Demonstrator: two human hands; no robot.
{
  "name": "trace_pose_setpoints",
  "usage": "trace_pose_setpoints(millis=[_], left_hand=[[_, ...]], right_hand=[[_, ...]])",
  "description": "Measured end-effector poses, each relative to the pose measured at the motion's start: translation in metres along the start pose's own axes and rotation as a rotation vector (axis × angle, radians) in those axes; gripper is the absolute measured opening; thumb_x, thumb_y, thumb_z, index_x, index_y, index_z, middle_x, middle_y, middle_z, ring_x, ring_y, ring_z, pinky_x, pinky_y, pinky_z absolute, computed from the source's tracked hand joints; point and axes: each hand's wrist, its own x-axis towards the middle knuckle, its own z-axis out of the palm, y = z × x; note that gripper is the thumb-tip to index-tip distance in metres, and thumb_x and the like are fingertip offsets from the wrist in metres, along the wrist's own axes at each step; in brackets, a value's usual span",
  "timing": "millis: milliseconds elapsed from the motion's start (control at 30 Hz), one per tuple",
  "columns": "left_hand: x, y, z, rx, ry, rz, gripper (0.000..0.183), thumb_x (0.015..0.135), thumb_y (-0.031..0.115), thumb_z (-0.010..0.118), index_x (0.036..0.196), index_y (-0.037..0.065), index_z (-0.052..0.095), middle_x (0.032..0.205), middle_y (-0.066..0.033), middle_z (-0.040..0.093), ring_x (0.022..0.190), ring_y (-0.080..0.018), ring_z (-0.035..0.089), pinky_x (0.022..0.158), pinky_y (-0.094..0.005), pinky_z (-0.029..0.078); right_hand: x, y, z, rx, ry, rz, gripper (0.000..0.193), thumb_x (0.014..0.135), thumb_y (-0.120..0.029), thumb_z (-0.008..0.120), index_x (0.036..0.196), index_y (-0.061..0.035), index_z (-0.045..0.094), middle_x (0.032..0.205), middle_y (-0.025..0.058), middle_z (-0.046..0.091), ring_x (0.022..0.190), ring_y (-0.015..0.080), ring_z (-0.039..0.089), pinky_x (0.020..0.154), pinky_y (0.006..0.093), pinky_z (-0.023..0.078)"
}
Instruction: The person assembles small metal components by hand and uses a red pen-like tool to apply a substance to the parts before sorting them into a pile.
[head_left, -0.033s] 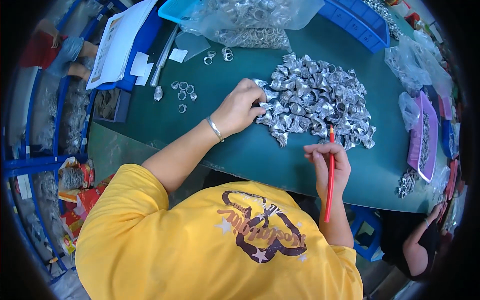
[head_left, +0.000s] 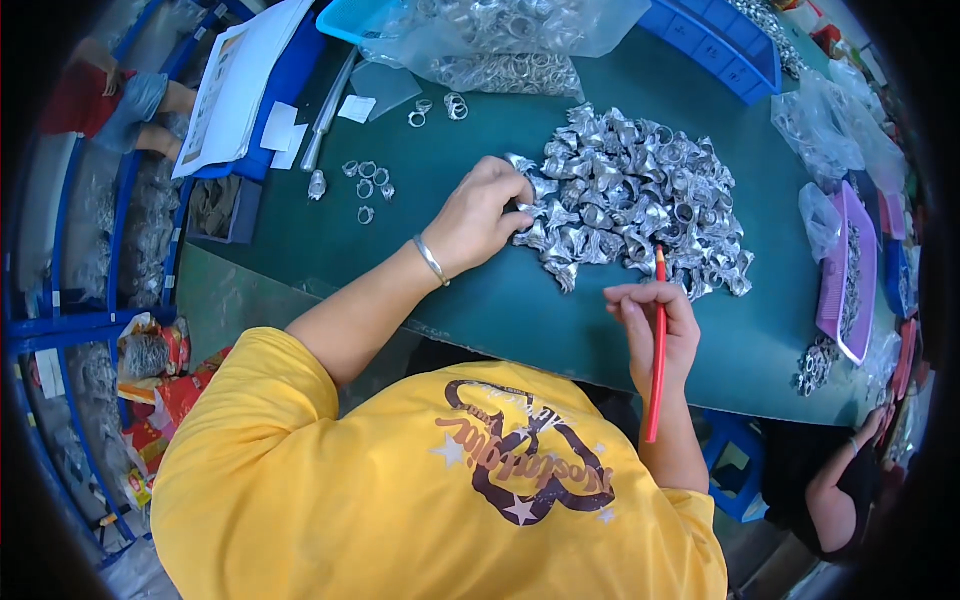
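A heap of silver-coloured metal rings [head_left: 625, 190] lies on the green table in front of me. At its left edge my left hand [head_left: 475, 218] is closed, thumb and fingers pinched round a ring; the fingers partly hide it. My right hand [head_left: 668, 335], on the near side of the heap, grips a red pencil [head_left: 657, 375] between thumb and fingers. The pencil stands nearly upright in view, its tip at the heap's near edge. Left of my left hand sits a small group of loose rings [head_left: 367, 170], with a pair of rings [head_left: 455, 107] farther back.
A clear bag of rings [head_left: 500, 75] lies at the back beside a blue tray [head_left: 715, 45]. Papers [head_left: 235, 95] and a tapered metal rod [head_left: 325, 120] are on the left. A purple basket [head_left: 832, 270] stands at right, near another person's arm [head_left: 835, 500].
The red pencil and my right hand have shifted very slightly left and away from me. My left hand stays in place.
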Motion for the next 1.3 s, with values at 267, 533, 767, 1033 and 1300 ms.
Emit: trace_pose_setpoints(millis=[267,533,767,1033,1300], left_hand=[[-0.033,0.057,0.022,-0.543,0.093,-0.106,0.038,0.072,-0.001,0.072,0.103,0.0,0.051,0.097,-0.0082,0.06,0.087,-0.0138,0.062,0.076,-0.0258,0.052],[-0.04,0.058,0.023,-0.509,-0.081,-0.104,0.031,0.071,0.001,0.073,0.1,0.001,0.061,0.089,-0.0039,0.055,0.071,-0.008,0.054,0.061,-0.0193,0.046],[-0.045,0.066,0.021,-0.537,-0.165,-0.246,0.029,0.072,0.005,0.073,0.099,0.003,0.063,0.084,-0.0015,0.054,0.068,-0.0053,0.051,0.058,-0.0178,0.043],[-0.045,0.065,0.022,-0.519,-0.187,-0.221,0.027,0.071,0.006,0.074,0.096,0.004,0.066,0.079,-0.0004,0.054,0.064,-0.0041,0.05,0.054,-0.0168,0.041],[-0.044,0.066,0.019,-0.434,-0.208,-0.15,0.027,0.069,0.006,0.074,0.094,0.003,0.066,0.082,-0.0024,0.058,0.063,-0.0052,0.052,0.053,-0.0177,0.042]], right_hand=[[0.015,0.0,0.026,-0.113,0.009,-0.23,0.025,0.078,0.006,0.064,0.099,0.0,0.051,0.103,0.0141,0.061,0.081,0.0144,0.062,0.068,0.0236,0.049],[0.008,0.011,0.014,-0.057,-0.095,-0.039,0.019,0.084,0.002,0.061,0.101,0.0007,0.054,0.095,0.0078,0.061,0.08,0.0115,0.061,0.07,0.0221,0.049],[0.007,-0.006,0.008,-0.424,0.059,-0.372,0.02,0.088,-0.004,0.052,0.106,0.0028,0.058,0.086,0.0109,0.062,0.071,0.0191,0.058,0.068,0.0267,0.046],[-0.005,-0.006,0.007,-0.177,-0.09,-0.514,0.005,0.078,-0.001,0.056,0.08,-0.0031,0.051,0.065,0.0073,0.059,0.056,0.0196,0.054,0.061,0.0316,0.04],[-0.003,-0.007,0.007,-0.209,-0.116,-0.506,0.006,0.077,0.001,0.056,0.079,-0.0026,0.051,0.064,0.0077,0.058,0.055,0.0207,0.054,0.06,0.032,0.039]])
